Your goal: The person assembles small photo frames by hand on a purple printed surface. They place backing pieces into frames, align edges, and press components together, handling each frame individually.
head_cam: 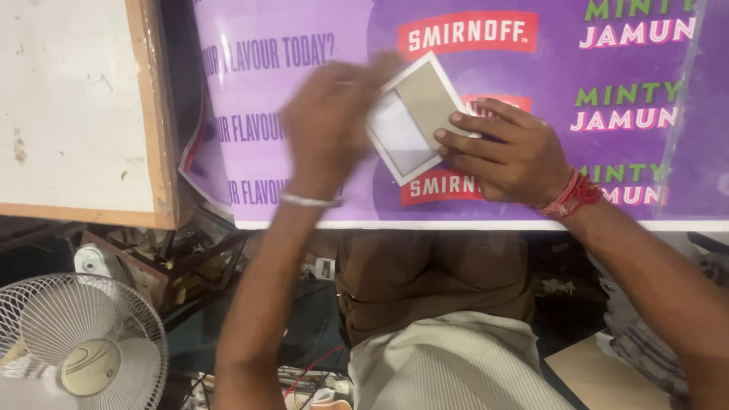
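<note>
1. Hands observed from above, working over purple printed sheet laid flat on worktop.
2. Left hand: motion-blurred, fingers curled over upper left edge of small rectangular card; appeared closed on that edge, though exact grip not resolvable through blur. Silver bangle noted at left wrist.
3. Right hand: opened flat, fingertips pressed down on right edge of card, palm resting on purple sheet. Nothing grasped. Red thread band noted at right wrist.
4. Card: grey-brown face with white border and a paler window-like panel at lower left; lay tilted on purple sheet, between the two hands, touching both.
5. Purple sheet: printed in white, red, green and pink; near edge ran along white front edge of worktop.
6. Left of sheet: pale board with wooden edge, just beside sheet, overlapping sheet's curled corner.
7. Below worktop: brown shirt and pale ribbed trousers of the person; white table fan at lower left, well apart from hands; tangled wires near fan, detail too dark to read.
</note>
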The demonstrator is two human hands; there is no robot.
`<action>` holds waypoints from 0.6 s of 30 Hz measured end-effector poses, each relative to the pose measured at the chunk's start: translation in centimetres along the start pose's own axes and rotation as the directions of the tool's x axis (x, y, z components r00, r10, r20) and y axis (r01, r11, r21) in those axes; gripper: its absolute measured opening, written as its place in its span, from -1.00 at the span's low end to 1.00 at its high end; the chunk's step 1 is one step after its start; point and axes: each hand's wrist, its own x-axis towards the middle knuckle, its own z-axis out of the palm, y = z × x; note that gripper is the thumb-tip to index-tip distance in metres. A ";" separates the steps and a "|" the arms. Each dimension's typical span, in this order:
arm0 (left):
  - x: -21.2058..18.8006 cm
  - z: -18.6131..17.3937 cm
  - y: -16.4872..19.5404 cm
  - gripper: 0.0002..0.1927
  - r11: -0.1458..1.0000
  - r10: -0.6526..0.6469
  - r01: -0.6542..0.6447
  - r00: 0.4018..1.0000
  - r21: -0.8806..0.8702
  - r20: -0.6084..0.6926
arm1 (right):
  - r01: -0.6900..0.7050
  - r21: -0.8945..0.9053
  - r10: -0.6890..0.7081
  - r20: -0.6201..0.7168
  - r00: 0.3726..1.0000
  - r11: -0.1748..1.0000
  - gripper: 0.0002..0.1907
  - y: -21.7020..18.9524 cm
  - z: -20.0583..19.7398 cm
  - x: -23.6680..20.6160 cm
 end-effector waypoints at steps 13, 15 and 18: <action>4.1 1.5 1.0 -0.67 0.995 0.100 -0.100 0.983 -0.006 0.151 | -0.011 0.071 0.012 -0.004 1.000 0.997 -0.86 0.2 -0.1 -0.1; 4.2 2.5 2.9 -0.69 0.994 0.105 -0.110 0.963 0.008 0.247 | -0.007 0.059 0.009 -0.021 1.000 0.998 -0.91 0.2 -0.3 -0.2; 5.4 2.7 2.0 -0.68 0.985 0.024 -0.066 0.969 0.162 0.245 | 0.018 0.039 -0.017 -0.033 0.999 0.999 -0.92 0.4 -0.2 -0.8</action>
